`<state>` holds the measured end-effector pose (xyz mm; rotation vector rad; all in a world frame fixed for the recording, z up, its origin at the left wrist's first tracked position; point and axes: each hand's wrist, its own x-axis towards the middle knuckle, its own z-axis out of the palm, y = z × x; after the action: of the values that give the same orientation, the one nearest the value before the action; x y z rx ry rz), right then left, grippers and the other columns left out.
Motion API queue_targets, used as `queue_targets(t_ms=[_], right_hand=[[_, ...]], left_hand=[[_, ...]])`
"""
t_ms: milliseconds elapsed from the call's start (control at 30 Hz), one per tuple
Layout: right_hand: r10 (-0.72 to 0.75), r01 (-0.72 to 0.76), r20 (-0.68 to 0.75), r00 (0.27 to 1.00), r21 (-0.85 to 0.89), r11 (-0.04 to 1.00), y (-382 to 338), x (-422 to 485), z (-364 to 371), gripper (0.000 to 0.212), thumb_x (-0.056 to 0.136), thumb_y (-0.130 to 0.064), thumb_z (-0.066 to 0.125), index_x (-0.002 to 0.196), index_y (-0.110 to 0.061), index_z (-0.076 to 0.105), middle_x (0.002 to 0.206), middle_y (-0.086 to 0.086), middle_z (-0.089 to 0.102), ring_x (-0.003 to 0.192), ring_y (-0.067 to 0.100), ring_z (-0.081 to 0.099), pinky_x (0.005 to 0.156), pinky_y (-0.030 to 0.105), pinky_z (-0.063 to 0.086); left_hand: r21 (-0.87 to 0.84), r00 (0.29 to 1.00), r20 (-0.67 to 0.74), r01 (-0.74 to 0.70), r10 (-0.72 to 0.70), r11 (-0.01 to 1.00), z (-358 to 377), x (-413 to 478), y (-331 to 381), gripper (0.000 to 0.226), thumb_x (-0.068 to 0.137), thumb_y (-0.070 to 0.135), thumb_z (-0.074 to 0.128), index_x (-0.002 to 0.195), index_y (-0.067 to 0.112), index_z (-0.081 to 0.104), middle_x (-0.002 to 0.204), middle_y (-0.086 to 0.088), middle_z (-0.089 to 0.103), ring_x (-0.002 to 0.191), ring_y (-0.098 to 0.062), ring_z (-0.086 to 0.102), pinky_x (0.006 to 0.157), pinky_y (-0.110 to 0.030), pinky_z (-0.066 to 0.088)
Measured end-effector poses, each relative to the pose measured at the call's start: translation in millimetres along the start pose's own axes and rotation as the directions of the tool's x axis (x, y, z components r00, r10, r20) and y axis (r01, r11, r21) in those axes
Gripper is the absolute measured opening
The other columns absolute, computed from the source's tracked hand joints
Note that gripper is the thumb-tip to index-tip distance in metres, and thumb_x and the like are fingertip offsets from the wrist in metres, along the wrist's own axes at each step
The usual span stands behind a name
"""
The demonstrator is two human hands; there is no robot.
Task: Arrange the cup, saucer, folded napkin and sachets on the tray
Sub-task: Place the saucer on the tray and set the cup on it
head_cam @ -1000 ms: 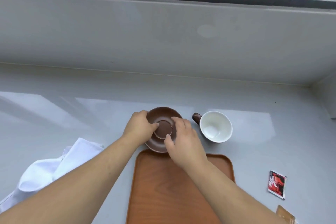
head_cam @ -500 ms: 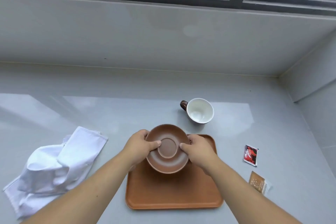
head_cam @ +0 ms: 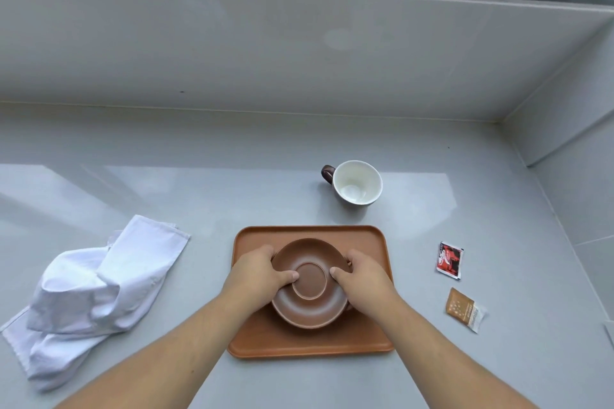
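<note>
Hands gripped a brown saucer (head_cam: 310, 289) from both sides, the left hand (head_cam: 257, 277) on its left rim and the right hand (head_cam: 363, 279) on its right rim, each thumb lying on the upper face beside the raised centre ring. Half a second before, the saucer was tilted over the far edge of the wooden tray (head_cam: 372, 236); by this moment it was over the middle of the tray, between the two hands, with the tray's far strip bare beyond the fingers. Whether it rested on the wood or was just above it could not be told. One second before, it had been beyond the tray, next to the cup.

Beyond the right hand, on the grey counter (head_cam: 199, 196) off the tray, the white-lined cup (head_cam: 357, 183) stood upright, handle to the left. Right of the right hand lay a red sachet (head_cam: 449, 260), and nearer, a brown sachet (head_cam: 464, 309). Well left of the left hand lay a crumpled white napkin (head_cam: 96, 289), unfolded.
</note>
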<state>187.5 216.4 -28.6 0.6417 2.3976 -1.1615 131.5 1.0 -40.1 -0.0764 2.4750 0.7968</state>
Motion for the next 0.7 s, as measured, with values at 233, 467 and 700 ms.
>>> queue_targets(t_ms=[233,467,700], right_hand=[[-0.033,0.031,-0.038,0.999,-0.051,0.998,5,7,3,0.009,0.094,-0.033,0.066,0.098,-0.025,0.062,0.076,-0.008,0.060,0.067,0.015,0.064,0.069,0.040,0.062],[-0.022,0.017,-0.032,0.999,-0.131,0.991,5,11,1,0.025,0.094,-0.037,0.065,0.114,-0.022,0.061,0.082,-0.005,0.062,0.069,0.020,0.067,0.067,0.038,0.062],[-0.030,0.021,-0.040,0.999,-0.215,0.976,1,21,-23,0.025,0.088,-0.044,0.064,0.079,-0.025,0.052,0.070,-0.001,0.068,0.061,0.020,0.066,0.059,0.033,0.054]], left_hand=[[0.020,1.000,-0.002,-0.001,0.001,1.000,-1,0,2,0.038,0.072,0.054,0.085,0.087,0.028,0.062,0.079,0.008,0.067,0.073,-0.005,0.062,0.057,-0.028,0.043],[0.128,0.999,0.039,-0.021,0.017,0.992,-7,7,8,0.041,0.070,0.061,0.083,0.086,0.029,0.062,0.081,0.009,0.068,0.074,-0.008,0.063,0.059,-0.030,0.048],[0.437,0.994,0.034,-0.111,0.107,0.892,-27,30,40,0.054,0.064,0.080,0.065,0.076,0.029,0.053,0.080,0.013,0.061,0.081,-0.015,0.059,0.062,-0.033,0.046]])
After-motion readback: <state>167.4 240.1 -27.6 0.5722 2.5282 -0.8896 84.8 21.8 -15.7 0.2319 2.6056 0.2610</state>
